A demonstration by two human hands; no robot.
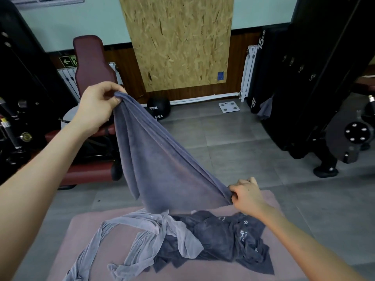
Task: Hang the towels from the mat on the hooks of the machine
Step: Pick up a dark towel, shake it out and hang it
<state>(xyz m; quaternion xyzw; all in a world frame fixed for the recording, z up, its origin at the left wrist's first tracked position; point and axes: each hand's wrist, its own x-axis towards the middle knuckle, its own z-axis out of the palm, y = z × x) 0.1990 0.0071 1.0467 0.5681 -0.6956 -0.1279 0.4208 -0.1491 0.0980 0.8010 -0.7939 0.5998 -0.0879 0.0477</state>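
A pale towel [146,236] and a dark towel [221,240] are lying crumpled and overlapping on the pink mat [85,236]. Above them, the right hand [246,196] is pinching one low corner of a grey towel [162,159], its grip closed on the cloth, while the left hand [99,107] is gripping the opposite corner higher up, stretching it taut. Farther right, hooks [301,68] are lining the black machine [316,82], with another towel [265,108] hanging at its lower side.

A gym: weight machine [316,78], padded bench [91,61], medicine ball [159,107], scale [228,106].
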